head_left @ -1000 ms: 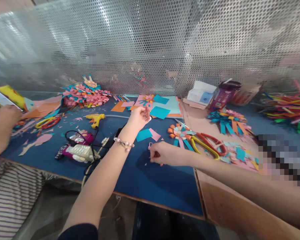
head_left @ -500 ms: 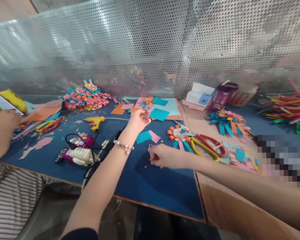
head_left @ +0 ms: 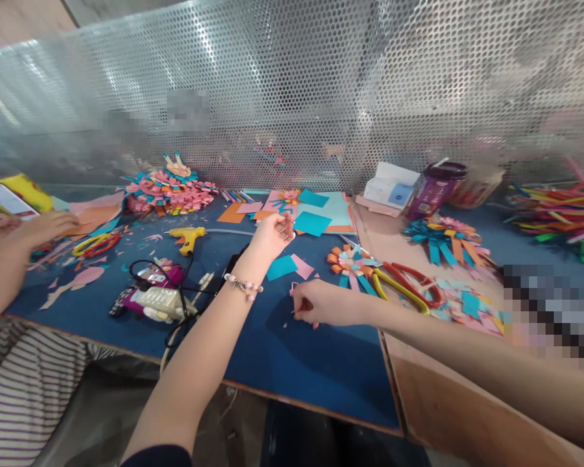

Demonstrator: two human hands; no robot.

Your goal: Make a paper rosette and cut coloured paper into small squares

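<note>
pinching pink scrap (head_left: 293, 287), mid-mat (head_left: 316, 363)

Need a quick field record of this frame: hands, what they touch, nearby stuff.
left hand: left hand raised over the blue mat, fingers curled; any content too small to tell
right hand: right hand low on mat, pinching at small pink paper scraps
near hands: teal paper square, paper flower, red-yellow scissors
left of mat: yellow glue gun
other person: co-worker's hand, far left
</note>
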